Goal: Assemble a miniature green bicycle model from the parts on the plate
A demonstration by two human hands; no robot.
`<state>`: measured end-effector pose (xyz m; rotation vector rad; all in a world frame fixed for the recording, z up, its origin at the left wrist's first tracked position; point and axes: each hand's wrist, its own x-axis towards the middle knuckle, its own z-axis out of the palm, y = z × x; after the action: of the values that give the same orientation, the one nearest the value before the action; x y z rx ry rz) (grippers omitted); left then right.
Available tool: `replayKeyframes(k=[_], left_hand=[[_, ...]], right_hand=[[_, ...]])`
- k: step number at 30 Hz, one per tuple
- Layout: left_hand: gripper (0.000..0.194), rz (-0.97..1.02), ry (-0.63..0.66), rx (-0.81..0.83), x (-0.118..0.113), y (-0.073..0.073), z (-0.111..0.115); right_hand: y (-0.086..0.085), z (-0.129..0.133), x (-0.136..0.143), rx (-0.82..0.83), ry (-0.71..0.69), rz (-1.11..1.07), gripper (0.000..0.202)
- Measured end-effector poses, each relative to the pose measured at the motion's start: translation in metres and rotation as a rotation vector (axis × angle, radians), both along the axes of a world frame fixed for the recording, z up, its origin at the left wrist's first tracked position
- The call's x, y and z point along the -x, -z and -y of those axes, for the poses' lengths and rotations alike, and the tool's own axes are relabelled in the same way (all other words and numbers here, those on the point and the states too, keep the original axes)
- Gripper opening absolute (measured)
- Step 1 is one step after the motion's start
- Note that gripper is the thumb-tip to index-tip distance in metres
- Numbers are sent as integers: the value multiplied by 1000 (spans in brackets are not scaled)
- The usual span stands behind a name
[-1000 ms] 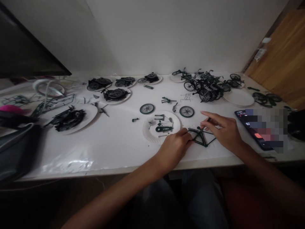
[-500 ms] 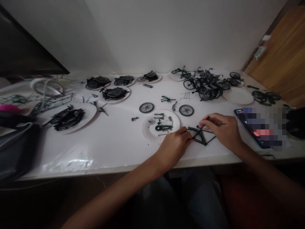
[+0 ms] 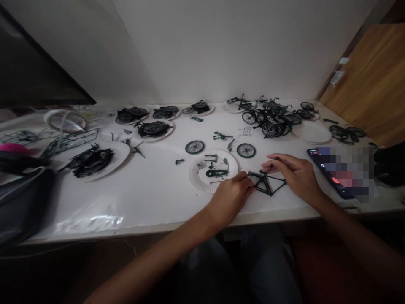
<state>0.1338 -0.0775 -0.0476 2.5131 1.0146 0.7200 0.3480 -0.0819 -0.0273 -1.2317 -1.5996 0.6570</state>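
Observation:
My left hand (image 3: 232,192) is closed on the rear end of a dark green toy bicycle frame (image 3: 267,185), held low over the table near its front edge. Above the frame's top, my right hand (image 3: 295,173) pinches a small dark part (image 3: 272,164), perhaps a saddle; its exact kind is hard to make out. The part's lower end meets or nearly meets the frame. Left of the hands, a fluted paper plate (image 3: 195,180) carries a green chain guard (image 3: 217,173) and several small parts. Two toy wheels (image 3: 246,150) lie beyond the plate, with a green forked piece (image 3: 221,135) between them.
A heap of assembled toy bicycles (image 3: 272,120) stands at the back right. Several plates of dark parts line the back and left, including a large plate (image 3: 122,158). A phone (image 3: 329,177) lies right of my right hand. A bag (image 3: 25,207) sits at the left edge.
The camera view has shifted slightly. My right hand's fingers have changed their angle, and the small dark part shows more plainly and tilted. My left hand keeps its hold on the frame.

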Motion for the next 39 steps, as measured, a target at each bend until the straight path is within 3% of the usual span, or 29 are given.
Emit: replayKeyframes(k=[3, 7, 12, 18, 23, 30, 34, 39], left_hand=[[16, 1, -1, 17, 0, 0, 0], [14, 14, -2, 22, 0, 0, 0], [13, 13, 6, 7, 0, 0, 0], [13, 10, 4, 10, 0, -1, 1], [20, 68, -4, 54, 2, -4, 3], [20, -4, -9, -4, 4, -12, 8], [21, -49, 1, -92, 17, -29, 10], [14, 67, -84, -105, 50, -84, 5]], right_hand=[[-3, -1, 6, 35, 52, -65, 10], [-3, -2, 6, 21, 85, -20, 13], [4, -3, 4, -12, 105, 6, 22], [14, -6, 1, -106, 108, -95, 19], [19, -13, -16, -235, 278, 128, 20], [21, -14, -18, -226, 250, 372, 23], [22, -14, -18, -213, 260, 421, 22], [23, -16, -19, -215, 236, 433, 21]])
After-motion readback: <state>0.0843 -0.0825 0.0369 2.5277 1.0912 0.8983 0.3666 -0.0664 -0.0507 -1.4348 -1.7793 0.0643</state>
